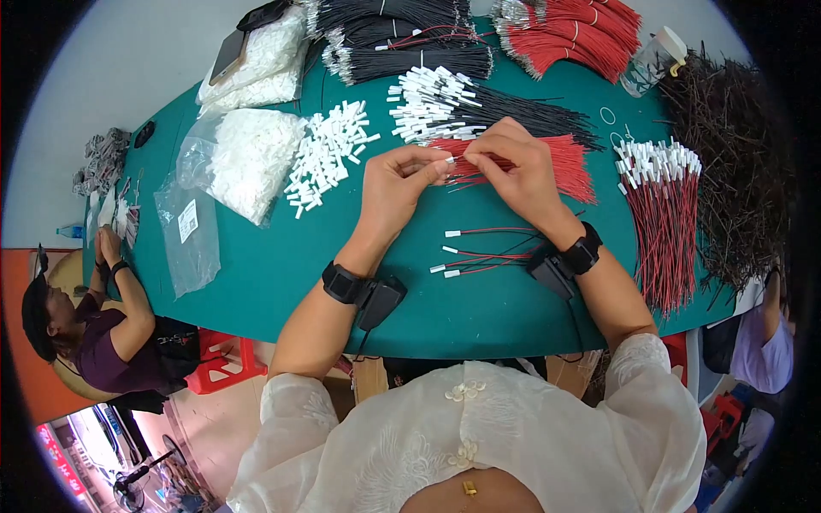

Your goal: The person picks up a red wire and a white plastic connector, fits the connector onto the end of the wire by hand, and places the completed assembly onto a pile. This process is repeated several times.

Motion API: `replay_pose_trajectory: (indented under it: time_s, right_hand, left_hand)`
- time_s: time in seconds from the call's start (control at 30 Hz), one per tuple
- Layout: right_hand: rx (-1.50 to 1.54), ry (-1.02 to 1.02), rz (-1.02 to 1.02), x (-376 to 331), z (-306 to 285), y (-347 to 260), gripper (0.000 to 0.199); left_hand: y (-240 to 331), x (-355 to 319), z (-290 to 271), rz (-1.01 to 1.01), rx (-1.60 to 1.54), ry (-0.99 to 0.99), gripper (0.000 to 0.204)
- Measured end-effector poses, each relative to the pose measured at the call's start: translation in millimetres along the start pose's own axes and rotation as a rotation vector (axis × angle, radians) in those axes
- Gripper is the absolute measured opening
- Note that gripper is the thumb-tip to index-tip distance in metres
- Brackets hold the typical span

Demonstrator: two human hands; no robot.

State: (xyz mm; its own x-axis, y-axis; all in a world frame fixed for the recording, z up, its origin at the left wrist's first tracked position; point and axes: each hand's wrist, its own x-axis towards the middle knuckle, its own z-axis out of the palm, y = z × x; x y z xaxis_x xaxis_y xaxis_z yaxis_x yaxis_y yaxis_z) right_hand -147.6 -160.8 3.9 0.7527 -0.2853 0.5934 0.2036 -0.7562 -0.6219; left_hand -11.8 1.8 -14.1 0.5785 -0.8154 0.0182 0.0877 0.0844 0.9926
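Observation:
Over the middle of the green table, my left hand (395,181) pinches a small white plastic connector housing (451,160) between thumb and fingertips. My right hand (523,164) is close beside it, its thumb and forefinger closed on a thin wire at the housing; the wire's colour is hard to make out. Beneath my hands lies a bundle of red wires (571,167), and behind it black wires with white housings (436,98). Left of my left hand is a loose pile of white housings (332,152). Several red-and-black leads with white ends (452,233) lie near my right wrist.
Bags of white housings (252,158) and an empty clear bag (190,244) lie left. Black bundles (410,61) and red bundles (569,38) sit at the back. Finished-looking leads (658,222), a dark wire heap (727,154) and a clear bottle (652,64) are right. Another person (107,329) sits left.

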Motion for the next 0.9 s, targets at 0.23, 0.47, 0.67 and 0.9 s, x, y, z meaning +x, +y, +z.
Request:
replay_pose_trajectory:
  time_s: [0.23, 0.47, 0.67, 0.9]
  right_hand:
    - [-0.003, 0.006, -0.048, -0.1, 1.0, -3.7, 0.011]
    - [0.007, 0.019, -0.025, -0.9, 0.9, -4.1, 0.011]
    - [0.082, 0.006, -0.017, -0.3, -0.1, -5.6, 0.012]
    - [0.021, 0.017, -0.077, -0.4, 1.6, -7.6, 0.012]
  left_hand:
    - [0.7, -0.4, 0.6, 0.007, -0.004, -0.005, 0.017]
    - [1.1, -0.7, 1.1, 0.015, -0.028, -0.003, 0.017]
    - [1.9, -1.5, 2.0, -0.001, -0.039, -0.009, 0.017]
    - [2.2, -2.6, 3.3, -0.006, -0.042, -0.039, 0.016]
